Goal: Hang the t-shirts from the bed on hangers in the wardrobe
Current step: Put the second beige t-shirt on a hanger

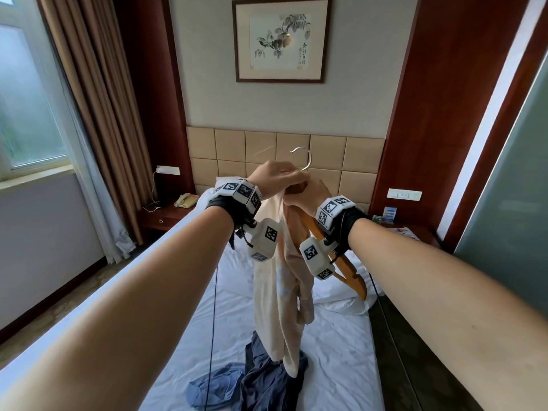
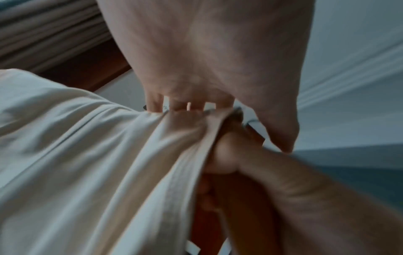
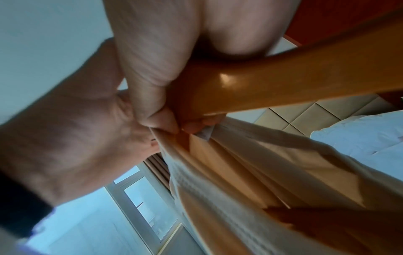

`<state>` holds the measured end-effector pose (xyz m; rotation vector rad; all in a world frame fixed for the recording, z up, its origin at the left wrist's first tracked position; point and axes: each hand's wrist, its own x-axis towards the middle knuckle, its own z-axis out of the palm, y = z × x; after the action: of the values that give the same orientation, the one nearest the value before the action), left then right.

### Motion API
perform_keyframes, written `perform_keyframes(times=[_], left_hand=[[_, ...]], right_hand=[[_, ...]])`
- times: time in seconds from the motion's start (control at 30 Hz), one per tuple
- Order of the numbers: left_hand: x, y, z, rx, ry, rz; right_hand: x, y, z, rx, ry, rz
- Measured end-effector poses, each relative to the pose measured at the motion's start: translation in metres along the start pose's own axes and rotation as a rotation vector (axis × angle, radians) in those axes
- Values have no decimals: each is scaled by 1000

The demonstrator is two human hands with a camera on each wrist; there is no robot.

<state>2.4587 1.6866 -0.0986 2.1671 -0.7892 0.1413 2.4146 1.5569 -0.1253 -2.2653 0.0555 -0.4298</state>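
Right hand grips the wooden hanger; left hand pinches the cream t-shirt beside it

The bed has a white, wrinkled sheet. On it, near the lower end, lies a dark blue garment in a heap, with a lighter blue garment beside it. A white pillow lies toward the headboard.
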Motion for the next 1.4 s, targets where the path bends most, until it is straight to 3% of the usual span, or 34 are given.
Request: perform_keyframes(times=[0.13, 0.33, 0.57, 0.73, 0.87, 0.97, 1.13, 1.27, 1.4], left_hand=[[2, -10, 3, 286, -15, -58], [2, -5, 3, 406, 25, -214], [4, -3, -4, 215, -48, -301], [-5, -12, -10, 70, -66, -253], [-10, -17, -17, 52, 8, -250], [-13, -18, -22, 40, 63, -235], [-18, -17, -19, 41, 21, -224], [-20, -16, -24, 91, 75, -208], [-20, -9, -24, 98, 159, -178]], right_hand=[[-2, -9, 1, -33, -96, -50], [-5, -5, -5, 85, -133, -17], [-1, -4, -6, 91, -141, -17], [2, -6, -14, 18, -233, -58], [10, 3, -20, 16, -379, -29], [14, 12, -19, 68, -346, 1], [18, 10, -12, -165, -273, -3], [18, 14, -12, -380, -249, 112], [15, 18, -8, -619, -344, 131]])
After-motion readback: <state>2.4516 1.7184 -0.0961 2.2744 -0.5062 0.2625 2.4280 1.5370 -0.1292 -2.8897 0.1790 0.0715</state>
